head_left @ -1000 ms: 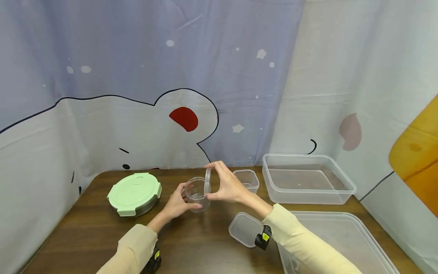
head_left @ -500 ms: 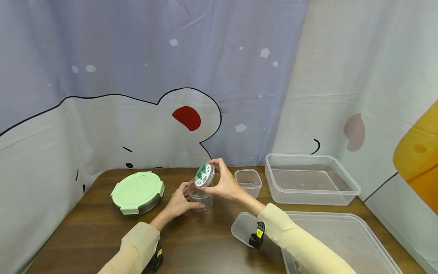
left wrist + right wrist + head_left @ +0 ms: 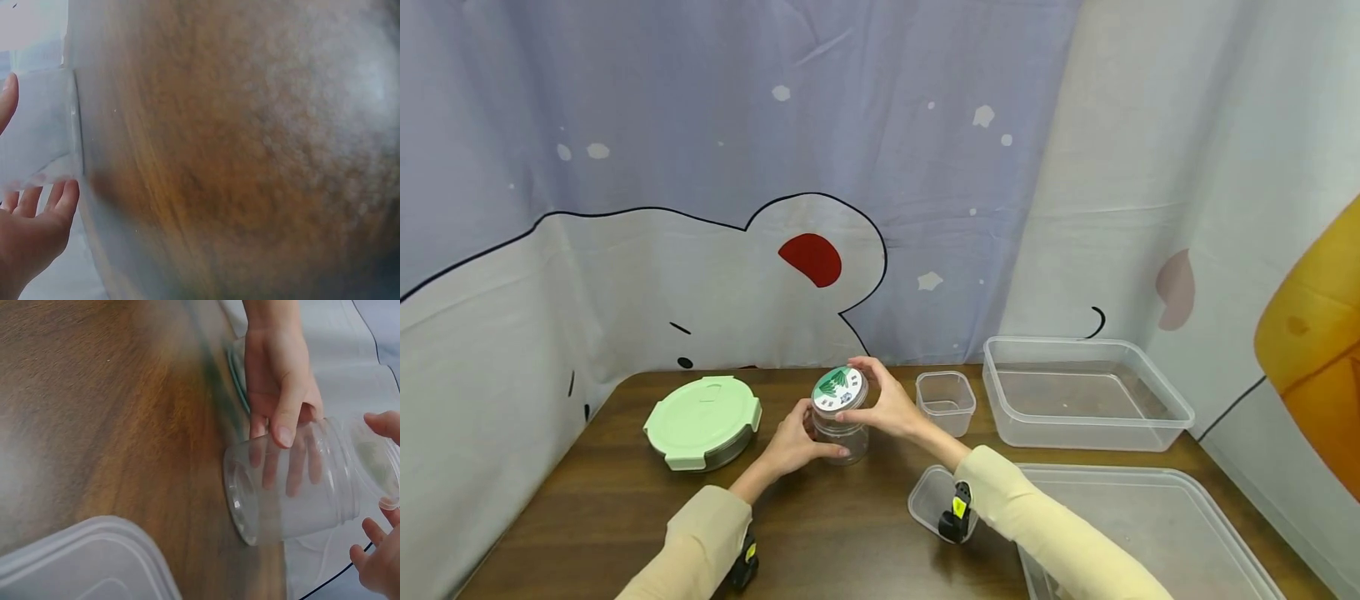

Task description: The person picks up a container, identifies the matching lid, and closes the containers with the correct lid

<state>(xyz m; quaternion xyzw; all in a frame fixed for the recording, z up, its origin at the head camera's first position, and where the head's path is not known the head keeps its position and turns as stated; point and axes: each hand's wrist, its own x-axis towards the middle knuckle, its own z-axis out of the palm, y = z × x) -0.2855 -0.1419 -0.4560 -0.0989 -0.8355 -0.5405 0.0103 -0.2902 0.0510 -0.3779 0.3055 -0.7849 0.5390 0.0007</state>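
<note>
While the left hand curls round a clear jar below the head view's centre, the right hand pinches the labelled lid at its top.

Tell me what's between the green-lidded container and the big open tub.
In the head view, left to right: the left hand, the clear jar and its patterned lid, the right hand, then the small open container.
</note>
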